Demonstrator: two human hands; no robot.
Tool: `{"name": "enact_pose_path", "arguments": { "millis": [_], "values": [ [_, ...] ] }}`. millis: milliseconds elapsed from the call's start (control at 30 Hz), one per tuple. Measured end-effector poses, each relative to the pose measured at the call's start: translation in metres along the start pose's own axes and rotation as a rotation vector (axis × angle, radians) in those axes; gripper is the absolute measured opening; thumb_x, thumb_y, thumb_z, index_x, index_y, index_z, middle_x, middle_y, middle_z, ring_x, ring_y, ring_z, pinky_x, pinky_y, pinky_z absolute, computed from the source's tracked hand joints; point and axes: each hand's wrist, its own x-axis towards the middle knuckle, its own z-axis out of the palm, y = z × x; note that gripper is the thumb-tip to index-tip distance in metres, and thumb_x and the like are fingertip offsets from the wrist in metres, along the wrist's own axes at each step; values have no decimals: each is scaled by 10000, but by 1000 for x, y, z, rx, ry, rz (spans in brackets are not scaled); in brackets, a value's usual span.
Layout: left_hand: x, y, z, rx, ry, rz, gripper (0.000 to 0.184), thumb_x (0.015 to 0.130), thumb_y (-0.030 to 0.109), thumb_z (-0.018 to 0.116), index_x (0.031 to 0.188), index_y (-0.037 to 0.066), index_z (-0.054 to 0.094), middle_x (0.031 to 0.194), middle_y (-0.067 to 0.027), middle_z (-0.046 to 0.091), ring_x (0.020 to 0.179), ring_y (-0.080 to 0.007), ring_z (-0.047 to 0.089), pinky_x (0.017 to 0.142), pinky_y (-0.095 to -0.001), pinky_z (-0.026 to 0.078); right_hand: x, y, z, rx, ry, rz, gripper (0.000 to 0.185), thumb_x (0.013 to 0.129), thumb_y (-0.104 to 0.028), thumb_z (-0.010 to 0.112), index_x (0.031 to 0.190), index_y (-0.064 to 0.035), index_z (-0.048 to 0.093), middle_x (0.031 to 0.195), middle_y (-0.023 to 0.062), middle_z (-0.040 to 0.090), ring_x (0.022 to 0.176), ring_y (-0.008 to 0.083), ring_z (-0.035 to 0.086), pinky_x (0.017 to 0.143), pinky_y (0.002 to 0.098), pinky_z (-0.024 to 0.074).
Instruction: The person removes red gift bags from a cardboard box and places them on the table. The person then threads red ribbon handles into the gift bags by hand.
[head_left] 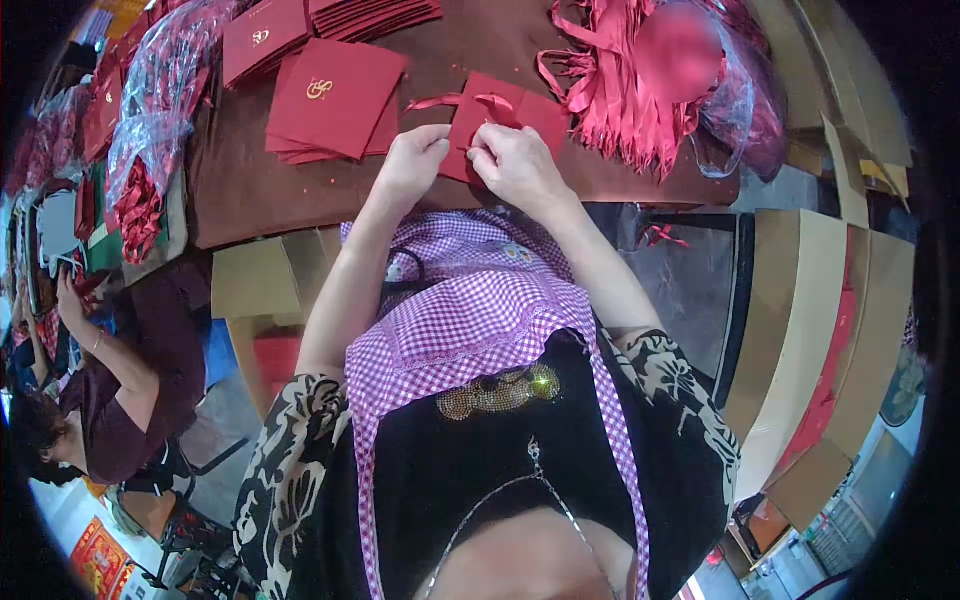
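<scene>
A red bag (545, 118) with a red ribbon lies on the brown-covered table (260, 205), in front of my body. My left hand (418, 160) is closed at the left edge of this bag; what its fingers pinch is too small to make out. My right hand (515, 160) rests over the bag's middle with its fingers pressed together near the ribbon, and whatever they hold is hidden. Just left of my hands is a stack of flat red bags (340, 95) with gold lettering.
More red bags (265, 40) are piled at the table's far side. A bundle of red ribbons (620, 90) lies at the right beside clear plastic. Cardboard boxes (780, 350) stand right and left below the table. A co-worker (140, 370) sits at the left.
</scene>
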Motion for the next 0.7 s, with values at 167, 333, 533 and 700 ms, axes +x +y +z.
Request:
{"name": "enact_pose_path", "arguments": {
  "millis": [167,333,533,700],
  "values": [
    [-2,3,-1,95,19,4,295,882,50,533,1146,-65,595,1044,-105,661,953,-142,597,851,-261,464,1,-2,2,-51,-5,7,130,807,-170,596,796,-41,580,748,137,630,722,305,609,692,414,420],
    [-4,0,0,147,-5,20,297,862,58,569,1130,-68,594,982,-98,668,908,-144,603,821,-272,475,2,-4,3,-61,5,-16,120,791,-150,592,783,-32,572,708,142,619,694,317,605,665,417,425],
    [-12,16,7,349,108,117,277,826,43,581,1087,-47,605,928,-156,661,858,-206,632,780,-307,490,6,-19,-3,-243,14,-131,116,754,-129,594,736,-25,546,661,147,606,652,320,601,635,426,417],
    [-13,14,10,466,194,285,237,833,62,579,1054,-10,622,925,-183,630,854,-294,630,757,-341,491,4,-26,-2,-305,49,-106,119,737,-119,599,718,-20,537,648,143,602,642,313,601,632,431,416]
  ]
}}
